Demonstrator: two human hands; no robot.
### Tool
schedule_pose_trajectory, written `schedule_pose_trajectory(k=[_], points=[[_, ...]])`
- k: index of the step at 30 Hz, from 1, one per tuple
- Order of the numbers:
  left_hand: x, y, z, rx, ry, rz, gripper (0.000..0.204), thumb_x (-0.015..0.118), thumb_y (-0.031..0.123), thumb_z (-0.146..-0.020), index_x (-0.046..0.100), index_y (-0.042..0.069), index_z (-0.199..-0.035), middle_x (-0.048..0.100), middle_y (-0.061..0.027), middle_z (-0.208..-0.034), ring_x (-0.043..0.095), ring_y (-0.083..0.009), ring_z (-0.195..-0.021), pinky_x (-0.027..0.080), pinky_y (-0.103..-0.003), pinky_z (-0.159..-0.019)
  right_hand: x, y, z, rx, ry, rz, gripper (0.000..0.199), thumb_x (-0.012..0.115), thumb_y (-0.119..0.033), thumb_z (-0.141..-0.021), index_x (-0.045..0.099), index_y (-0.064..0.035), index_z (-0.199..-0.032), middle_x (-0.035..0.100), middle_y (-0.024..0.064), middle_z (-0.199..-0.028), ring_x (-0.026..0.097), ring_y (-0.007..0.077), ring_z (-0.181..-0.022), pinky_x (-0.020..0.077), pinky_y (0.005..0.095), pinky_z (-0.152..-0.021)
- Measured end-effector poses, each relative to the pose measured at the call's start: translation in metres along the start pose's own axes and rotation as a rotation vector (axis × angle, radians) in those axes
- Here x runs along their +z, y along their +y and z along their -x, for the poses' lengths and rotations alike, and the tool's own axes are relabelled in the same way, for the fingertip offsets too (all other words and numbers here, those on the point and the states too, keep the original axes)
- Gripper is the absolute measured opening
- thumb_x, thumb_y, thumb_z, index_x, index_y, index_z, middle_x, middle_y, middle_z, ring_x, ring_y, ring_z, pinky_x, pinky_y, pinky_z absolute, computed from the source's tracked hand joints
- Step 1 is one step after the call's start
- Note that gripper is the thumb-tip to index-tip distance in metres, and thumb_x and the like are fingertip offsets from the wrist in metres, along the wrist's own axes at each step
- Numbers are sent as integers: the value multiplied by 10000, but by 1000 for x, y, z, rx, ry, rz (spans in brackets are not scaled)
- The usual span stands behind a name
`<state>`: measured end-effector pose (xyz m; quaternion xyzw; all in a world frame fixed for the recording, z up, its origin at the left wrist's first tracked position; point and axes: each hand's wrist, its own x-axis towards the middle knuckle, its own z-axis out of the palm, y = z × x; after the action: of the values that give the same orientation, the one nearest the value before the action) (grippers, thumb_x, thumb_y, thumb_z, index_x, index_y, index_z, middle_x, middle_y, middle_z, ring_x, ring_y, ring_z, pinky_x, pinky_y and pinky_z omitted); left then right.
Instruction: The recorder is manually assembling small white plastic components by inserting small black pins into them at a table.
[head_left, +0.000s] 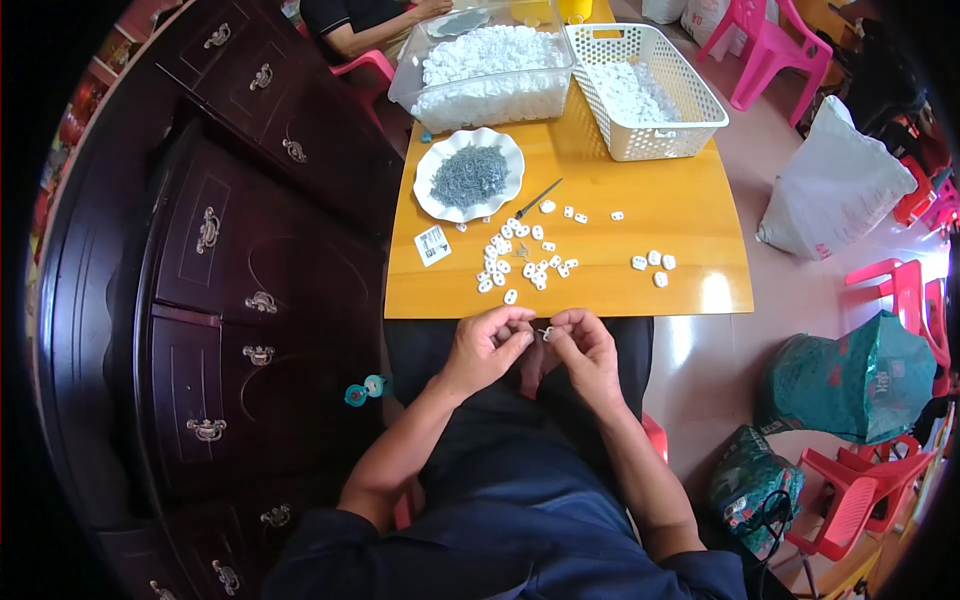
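My left hand (490,345) and my right hand (588,358) meet just off the table's near edge, above my lap. Between the right thumb and forefinger is a small white plastic piece (546,334). The left thumb and fingers are pinched close beside it; anything in them is too small to make out. On the table lie several small white pieces with dark spots (495,265), loosely scattered ahead of my hands. A separate group of similar pieces (655,262) sits to the right. Behind them, a scalloped white dish (427,160) holds a heap of small grey metal parts (470,177).
A clear bin (405,90) and a white perforated basket (700,115), both holding white pieces, stand at the table's far end. A thin dark tool (540,198) and a printed label (433,246) lie nearer. Dark drawers (240,260) flank the left; sacks (835,185) stand right. Another person's arm (375,40) shows far left.
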<state>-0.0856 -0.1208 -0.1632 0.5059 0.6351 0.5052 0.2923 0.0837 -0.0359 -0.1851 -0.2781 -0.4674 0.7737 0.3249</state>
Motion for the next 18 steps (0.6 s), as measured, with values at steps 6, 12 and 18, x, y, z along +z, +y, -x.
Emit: schedule_pose_trajectory(k=[6, 12, 18], points=[[-14, 0, -13, 87, 180, -497, 251, 728, 21, -866, 689, 35, -1114, 676, -69, -835, 661, -187, -646, 521, -310, -599, -5, -3, -2, 78, 46, -238, 74, 617, -62, -1012, 623, -69, -1085, 634, -4, -898, 620, 78, -763, 518, 228, -701], [-9, 3, -24, 89, 176, -632, 201, 713, 105, -877, 693, 64, -1072, 675, -90, -901, 684, -294, -779, 543, -405, -670, -6, -5, -5, 161, 49, -450, 83, 610, -54, -1004, 650, -44, -1077, 662, 24, -899, 641, 111, -755, 522, 238, -733], [-9, -6, -29, 120, 158, -680, 175, 710, 106, -873, 678, 73, -1042, 653, -87, -883, 680, -303, -789, 541, -414, -673, -11, -2, -7, 169, 92, -463, 115, 612, -20, -976, 673, -24, -1074, 687, 46, -900, 651, 120, -761, 527, 244, -739]])
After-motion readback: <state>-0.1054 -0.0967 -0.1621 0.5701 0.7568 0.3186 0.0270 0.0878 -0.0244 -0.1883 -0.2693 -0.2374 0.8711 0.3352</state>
